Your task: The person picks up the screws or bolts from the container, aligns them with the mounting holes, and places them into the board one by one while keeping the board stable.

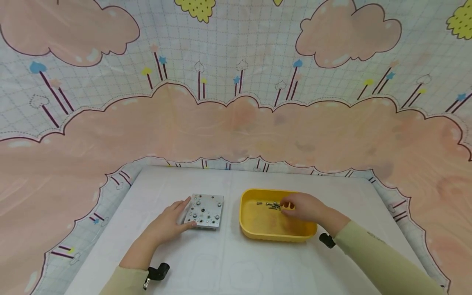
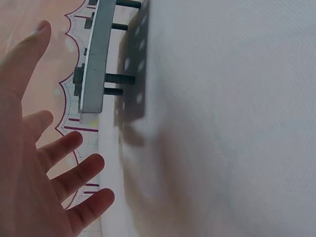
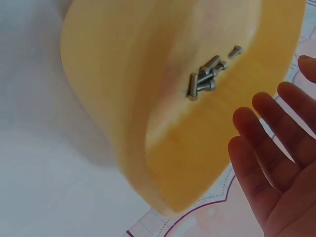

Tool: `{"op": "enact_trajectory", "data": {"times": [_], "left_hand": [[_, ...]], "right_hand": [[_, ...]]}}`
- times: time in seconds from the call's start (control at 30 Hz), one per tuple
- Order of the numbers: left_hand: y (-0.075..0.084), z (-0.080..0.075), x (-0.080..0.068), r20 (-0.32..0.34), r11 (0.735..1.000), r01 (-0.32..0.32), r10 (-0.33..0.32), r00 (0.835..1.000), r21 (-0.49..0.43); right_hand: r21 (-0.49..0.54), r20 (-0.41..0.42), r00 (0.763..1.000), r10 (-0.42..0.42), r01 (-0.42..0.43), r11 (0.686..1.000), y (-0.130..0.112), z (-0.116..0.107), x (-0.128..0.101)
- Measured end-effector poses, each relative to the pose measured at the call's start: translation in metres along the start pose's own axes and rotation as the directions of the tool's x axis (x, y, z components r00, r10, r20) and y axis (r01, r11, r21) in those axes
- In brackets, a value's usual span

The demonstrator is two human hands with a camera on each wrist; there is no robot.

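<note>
A square metal plate [image 1: 208,205] with several holes and bolt heads lies left of centre on the table. In the left wrist view, threaded screws [image 2: 121,79] stick out under the plate. My left hand [image 1: 167,223] is at its left side, thumb and fingers spread around the near-left corner; the left wrist view shows the fingers loose. To the right is a yellow tray [image 1: 263,225] holding several small socket-head bolts [image 3: 205,79]. Over the tray's right part my right hand [image 1: 304,207] reaches toward the bolts, fingers slightly bent and apart from them in the right wrist view. No held bolt shows.
A white cloth-covered table [image 1: 228,266] carries everything. Behind it hangs a patterned curtain [image 1: 236,131] with clouds. Black wrist devices sit at the left wrist [image 1: 158,271] and right wrist [image 1: 327,240]. The tray's raised wall surrounds the bolts.
</note>
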State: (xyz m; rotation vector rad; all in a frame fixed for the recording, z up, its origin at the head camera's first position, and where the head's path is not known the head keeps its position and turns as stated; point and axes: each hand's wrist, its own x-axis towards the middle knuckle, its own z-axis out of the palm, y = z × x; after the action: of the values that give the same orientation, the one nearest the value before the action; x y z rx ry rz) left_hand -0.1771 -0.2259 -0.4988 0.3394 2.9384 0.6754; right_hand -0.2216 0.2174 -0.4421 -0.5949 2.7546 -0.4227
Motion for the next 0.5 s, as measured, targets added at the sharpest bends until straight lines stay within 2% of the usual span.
{"op": "enact_trajectory", "data": {"times": [0.23,0.4,0.5], "left_hand": [[-0.008,0.006,0.006,0.088,0.986,0.075,-0.063,0.994,-0.148],[-0.014,0.01,0.012,0.147,0.969,0.111,-0.08,0.986,-0.221],[-0.015,0.008,0.014,0.171,0.959,0.118,-0.075,0.982,-0.256]], "right_hand": [[0.016,0.069,0.998,-0.001,-0.001,1.0,-0.001,0.0,0.018],[0.02,0.128,0.991,-0.026,0.023,1.0,0.0,0.002,0.031],[0.049,0.165,0.986,-0.01,0.002,0.999,0.001,0.003,0.037]]}}
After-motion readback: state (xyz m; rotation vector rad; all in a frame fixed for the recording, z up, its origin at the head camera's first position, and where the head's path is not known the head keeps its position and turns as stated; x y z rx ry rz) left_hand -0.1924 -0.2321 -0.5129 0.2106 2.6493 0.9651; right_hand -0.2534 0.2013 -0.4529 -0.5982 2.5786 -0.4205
